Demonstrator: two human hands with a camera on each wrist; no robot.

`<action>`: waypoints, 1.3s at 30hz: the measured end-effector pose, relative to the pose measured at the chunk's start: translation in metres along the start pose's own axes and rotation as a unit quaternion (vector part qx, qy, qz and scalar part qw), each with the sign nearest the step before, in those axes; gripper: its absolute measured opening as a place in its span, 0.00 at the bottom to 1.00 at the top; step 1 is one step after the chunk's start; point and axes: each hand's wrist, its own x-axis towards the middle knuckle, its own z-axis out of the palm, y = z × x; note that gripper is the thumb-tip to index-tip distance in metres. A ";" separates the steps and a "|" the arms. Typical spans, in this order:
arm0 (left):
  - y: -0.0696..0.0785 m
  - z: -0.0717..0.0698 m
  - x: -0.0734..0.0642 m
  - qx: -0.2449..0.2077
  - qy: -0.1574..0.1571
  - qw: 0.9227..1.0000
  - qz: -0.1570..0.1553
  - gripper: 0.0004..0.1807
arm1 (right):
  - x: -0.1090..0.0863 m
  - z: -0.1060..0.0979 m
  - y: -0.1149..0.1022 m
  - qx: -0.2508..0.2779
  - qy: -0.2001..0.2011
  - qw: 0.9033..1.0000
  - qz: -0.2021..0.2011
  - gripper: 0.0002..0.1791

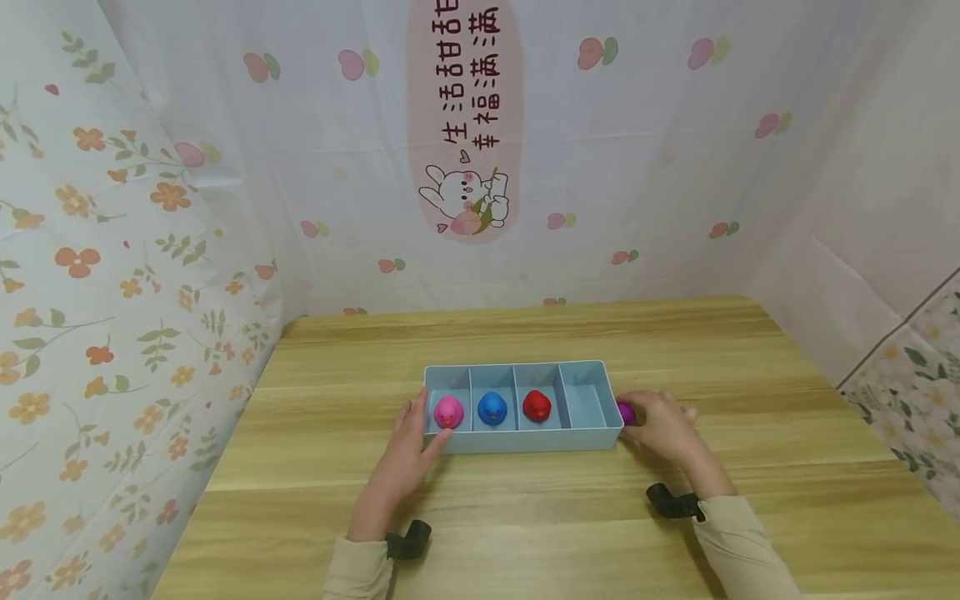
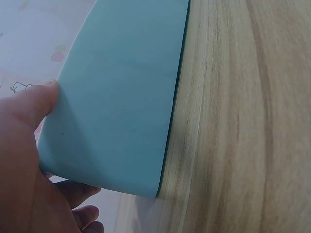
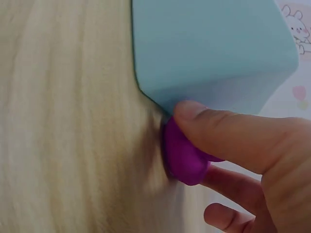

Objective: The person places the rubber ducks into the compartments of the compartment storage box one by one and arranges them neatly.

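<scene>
A light blue box (image 1: 517, 442) with a row of compartments sits on the table. From left to right it holds a pink toy duck (image 1: 448, 413), a blue toy duck (image 1: 492, 409) and a red toy duck (image 1: 537, 407); the rightmost compartment has nothing in it. My left hand (image 1: 403, 458) grips the box's left end, thumb on the front rim and fingers against the end wall. Outside the right end, my right hand (image 1: 665, 427) pinches a purple toy duck (image 3: 184, 158), low at the tabletop and close against the box. Fingers cover part of that duck.
The wood-grain table (image 1: 517, 517) spreads out around the box. Behind it hangs a white printed cloth (image 1: 337, 167), with a floral cloth (image 1: 112, 317) at the left. A black wrist mount (image 1: 408, 540) is on the left wrist, another mount (image 1: 672, 502) on the right.
</scene>
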 end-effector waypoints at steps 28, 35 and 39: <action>0.002 0.001 -0.001 0.001 0.001 1.000 -0.002 0.44 | 0.003 -0.020 -0.007 0.006 0.022 0.999 0.025 0.17; 0.001 0.000 -0.001 0.001 -0.001 1.000 -0.002 0.44 | 0.011 -0.036 -0.015 0.009 0.040 0.999 0.010 0.17; 0.000 0.000 0.000 0.000 0.002 1.000 0.002 0.44 | 0.015 -0.041 -0.021 0.006 0.047 0.999 -0.003 0.17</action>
